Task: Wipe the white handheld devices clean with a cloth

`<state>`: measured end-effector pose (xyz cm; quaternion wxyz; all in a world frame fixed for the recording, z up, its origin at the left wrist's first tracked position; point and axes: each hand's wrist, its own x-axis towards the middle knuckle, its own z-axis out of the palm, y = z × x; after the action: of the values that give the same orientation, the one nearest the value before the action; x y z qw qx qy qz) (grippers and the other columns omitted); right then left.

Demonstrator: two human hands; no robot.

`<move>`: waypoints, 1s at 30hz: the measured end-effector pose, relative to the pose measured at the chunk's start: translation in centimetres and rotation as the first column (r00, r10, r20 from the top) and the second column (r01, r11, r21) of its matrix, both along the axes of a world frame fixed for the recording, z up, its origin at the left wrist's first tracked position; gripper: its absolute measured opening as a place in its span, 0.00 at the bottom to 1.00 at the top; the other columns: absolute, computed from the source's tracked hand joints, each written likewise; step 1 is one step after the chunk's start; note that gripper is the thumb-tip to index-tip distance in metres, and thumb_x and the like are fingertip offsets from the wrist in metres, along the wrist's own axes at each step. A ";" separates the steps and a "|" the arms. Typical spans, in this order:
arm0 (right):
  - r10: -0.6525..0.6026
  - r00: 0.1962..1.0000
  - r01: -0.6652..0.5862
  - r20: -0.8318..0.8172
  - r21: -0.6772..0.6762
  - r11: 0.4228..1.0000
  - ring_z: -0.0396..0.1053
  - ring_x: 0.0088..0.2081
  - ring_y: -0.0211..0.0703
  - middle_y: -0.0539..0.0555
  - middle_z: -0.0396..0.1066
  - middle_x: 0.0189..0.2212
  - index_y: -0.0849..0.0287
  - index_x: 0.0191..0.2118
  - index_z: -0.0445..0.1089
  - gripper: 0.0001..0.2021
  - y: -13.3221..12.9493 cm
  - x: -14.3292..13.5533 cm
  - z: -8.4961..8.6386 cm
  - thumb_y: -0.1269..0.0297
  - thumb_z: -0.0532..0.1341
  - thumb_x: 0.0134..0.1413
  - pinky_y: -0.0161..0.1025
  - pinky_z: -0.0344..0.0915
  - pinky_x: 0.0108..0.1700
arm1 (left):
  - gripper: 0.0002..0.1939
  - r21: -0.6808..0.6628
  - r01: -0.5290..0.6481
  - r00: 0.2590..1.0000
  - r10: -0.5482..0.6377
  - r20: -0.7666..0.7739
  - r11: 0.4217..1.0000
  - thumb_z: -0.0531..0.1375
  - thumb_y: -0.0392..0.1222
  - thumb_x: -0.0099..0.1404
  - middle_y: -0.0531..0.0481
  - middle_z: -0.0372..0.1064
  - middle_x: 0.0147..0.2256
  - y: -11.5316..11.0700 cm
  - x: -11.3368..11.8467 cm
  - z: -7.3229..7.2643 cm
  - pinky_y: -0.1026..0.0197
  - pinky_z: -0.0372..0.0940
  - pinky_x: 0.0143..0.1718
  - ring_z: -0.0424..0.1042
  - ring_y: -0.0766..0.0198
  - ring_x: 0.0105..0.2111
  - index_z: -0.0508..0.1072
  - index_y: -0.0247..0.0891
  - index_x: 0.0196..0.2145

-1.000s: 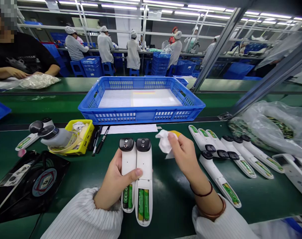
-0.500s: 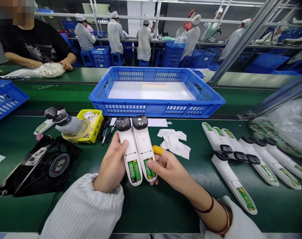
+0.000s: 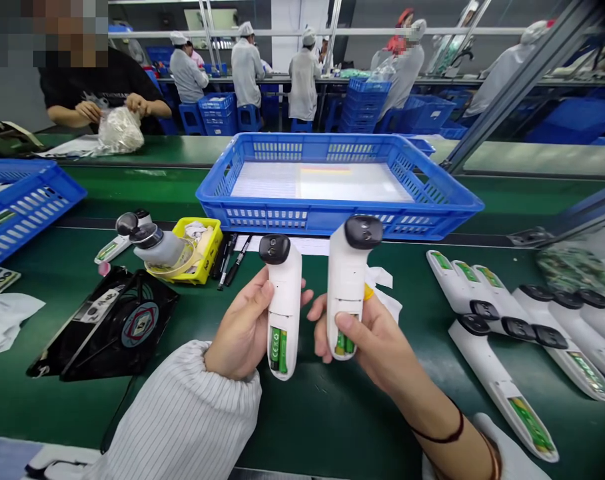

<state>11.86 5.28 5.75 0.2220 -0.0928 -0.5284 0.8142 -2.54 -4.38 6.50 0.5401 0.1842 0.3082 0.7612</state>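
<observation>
Left hand [image 3: 242,327], curled around a white device [image 3: 288,287] above the worktop [image 3: 322,420]; right hand [image 3: 380,337], likewise gripping a second device [image 3: 343,277], apart from the first at its three o'clock. Green batteries [image 3: 282,352] lie exposed in both. Blue crate [image 3: 327,221] at twelve o'clock; black fan [image 3: 97,343] at nine o'clock.

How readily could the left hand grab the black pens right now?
Probably not readily: the left hand holds a white battery-powered handheld device, though the way to the black pens looks free.
</observation>
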 end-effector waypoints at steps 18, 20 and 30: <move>0.159 0.973 -0.207 -0.166 -0.339 0.918 0.61 0.19 0.30 0.52 0.67 0.27 0.63 0.37 0.69 0.22 -0.5 -0.4 -0.1 0.51 0.46 0.68 0.28 0.60 0.23 | 0.16 0.112 0.078 0.994 -0.069 -0.082 0.991 0.47 0.39 0.72 0.47 0.65 0.37 -0.3 0.5 0.5 0.68 0.66 0.26 0.65 0.67 0.29 0.70 0.40 0.51; 0.230 0.958 -0.278 -0.173 -0.353 0.893 0.58 0.16 0.29 0.50 0.64 0.20 0.65 0.33 0.69 0.26 -0.3 -0.3 -0.2 0.49 0.44 0.68 0.27 0.58 0.20 | 0.14 0.115 0.050 0.995 -0.039 -0.096 0.992 0.53 0.42 0.70 0.49 0.62 0.38 -0.2 0.5 0.4 0.69 0.65 0.26 0.63 0.68 0.29 0.69 0.41 0.52; 0.420 0.907 -0.384 -0.002 -0.409 0.827 0.55 0.09 0.33 0.49 0.60 0.11 0.63 0.21 0.66 0.35 -2.1 -1.0 -1.1 0.37 0.44 0.61 0.29 0.50 0.09 | 0.32 -0.026 -0.180 0.953 0.168 -0.253 0.983 0.72 0.40 0.52 0.42 0.67 0.51 0.3 1.3 -0.2 0.56 0.70 0.45 0.70 0.50 0.49 0.62 0.42 0.52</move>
<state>10.87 3.13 4.69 -0.0018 -0.0586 -0.3673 0.9282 -1.21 -4.13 6.34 0.4321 0.2372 0.4071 0.7690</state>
